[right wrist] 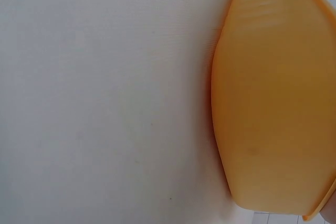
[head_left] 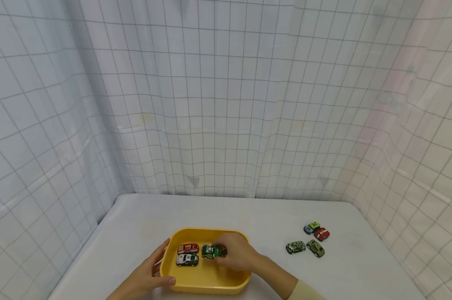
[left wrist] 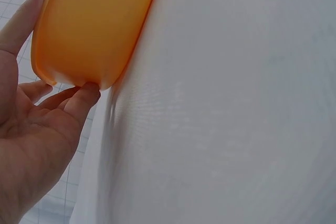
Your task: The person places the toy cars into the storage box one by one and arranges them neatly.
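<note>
Four toy cars [head_left: 310, 241] on white table [head_left: 270, 216]

The right hand [head_left: 236, 251] covers the rear of the small green toy car [head_left: 211, 251] in the yellow plastic tray [head_left: 207, 283]. Both wrist views cut the tray off, showing only its outer wall. Markings on the four toy cars [head_left: 310, 241] near the table's right edge are too small to read

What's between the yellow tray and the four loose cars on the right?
Only bare white table, seen in the head view, separates the yellow tray from the loose cars.
</note>
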